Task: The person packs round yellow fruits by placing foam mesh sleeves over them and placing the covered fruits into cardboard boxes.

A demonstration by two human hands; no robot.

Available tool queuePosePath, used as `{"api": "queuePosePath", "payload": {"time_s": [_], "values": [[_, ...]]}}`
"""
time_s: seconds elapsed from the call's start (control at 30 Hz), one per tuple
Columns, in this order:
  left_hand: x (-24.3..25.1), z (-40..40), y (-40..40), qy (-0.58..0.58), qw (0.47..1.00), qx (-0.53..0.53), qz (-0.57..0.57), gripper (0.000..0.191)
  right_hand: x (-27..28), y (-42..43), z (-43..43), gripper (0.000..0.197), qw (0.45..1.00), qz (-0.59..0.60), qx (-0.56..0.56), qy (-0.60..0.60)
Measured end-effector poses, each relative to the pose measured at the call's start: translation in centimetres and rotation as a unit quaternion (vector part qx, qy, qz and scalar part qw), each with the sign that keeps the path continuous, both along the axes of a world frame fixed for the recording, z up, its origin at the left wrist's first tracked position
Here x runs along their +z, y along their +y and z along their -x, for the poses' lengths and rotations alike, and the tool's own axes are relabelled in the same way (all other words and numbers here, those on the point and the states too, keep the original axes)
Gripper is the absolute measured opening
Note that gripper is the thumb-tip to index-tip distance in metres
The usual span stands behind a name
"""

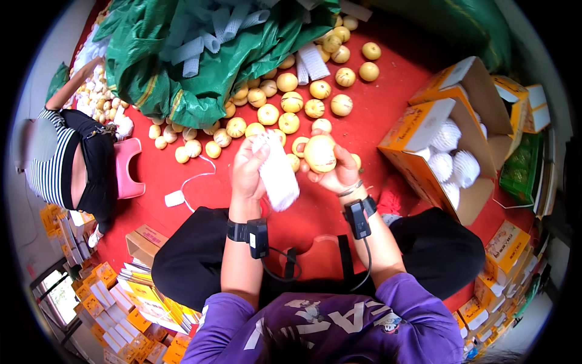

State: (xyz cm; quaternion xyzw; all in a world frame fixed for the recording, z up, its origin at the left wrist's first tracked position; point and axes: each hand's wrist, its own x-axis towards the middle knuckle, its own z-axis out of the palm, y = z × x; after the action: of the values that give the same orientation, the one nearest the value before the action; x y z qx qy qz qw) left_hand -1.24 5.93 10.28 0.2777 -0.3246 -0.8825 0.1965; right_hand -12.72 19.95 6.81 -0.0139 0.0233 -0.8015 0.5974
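Observation:
My left hand point(248, 171) grips a white foam net sleeve point(280, 178), which hangs down flattened and tilted. To its right, my right hand point(338, 170) holds a round yellow fruit point(320, 154) with dark streaks, fingers behind and beside it. Sleeve and fruit are apart. Just beyond both hands, many similar yellow fruits point(291, 102) lie loose on the red floor covering. More foam net sleeves point(313, 63) lie among them, and others spill from a large green woven sack point(195, 102). At the right, an open carton point(411, 150) holds several fruits in white foam nets point(440, 167).
A person in a striped top point(54, 159) is at the far left near a pink plastic stool point(128, 168). A small white object with a cord point(174, 198) lies left of my hands. Flat cartons point(152, 295), a green crate point(520, 170) and stacked boxes point(507, 248) stand around.

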Motion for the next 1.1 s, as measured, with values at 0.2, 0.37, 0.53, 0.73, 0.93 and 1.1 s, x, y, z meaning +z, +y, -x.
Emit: {"api": "queuePosePath", "payload": {"time_s": [0.2,0.37,0.53,0.73,0.93,1.1], "values": [[4.6,-2.6,6.1,-0.024,0.997,-0.066,0.017,0.024,7.3,4.1,-4.9,0.044,0.939,-0.115,-0.068,0.315],[2.3,-7.8,9.9,-0.136,0.955,-0.184,0.187,0.056,9.5,7.0,-7.0,0.033,0.855,-0.251,0.002,0.454],[5.0,-11.0,12.9,-0.022,0.913,-0.204,0.352,0.040,6.0,11.5,-8.5,0.027,0.977,-0.167,0.055,0.122],[8.5,-8.7,12.0,0.147,0.977,-0.040,-0.147,0.052,5.5,11.3,-10.1,0.035,0.963,-0.217,0.013,0.158],[4.2,-7.9,12.3,-0.051,0.935,-0.237,0.258,0.071,6.2,10.6,-10.3,0.031,0.645,-0.427,-0.125,0.621],[5.6,-6.9,11.5,0.049,0.985,-0.166,0.005,0.077,3.0,11.9,-5.0,0.026,0.844,-0.431,-0.065,0.314]]}}
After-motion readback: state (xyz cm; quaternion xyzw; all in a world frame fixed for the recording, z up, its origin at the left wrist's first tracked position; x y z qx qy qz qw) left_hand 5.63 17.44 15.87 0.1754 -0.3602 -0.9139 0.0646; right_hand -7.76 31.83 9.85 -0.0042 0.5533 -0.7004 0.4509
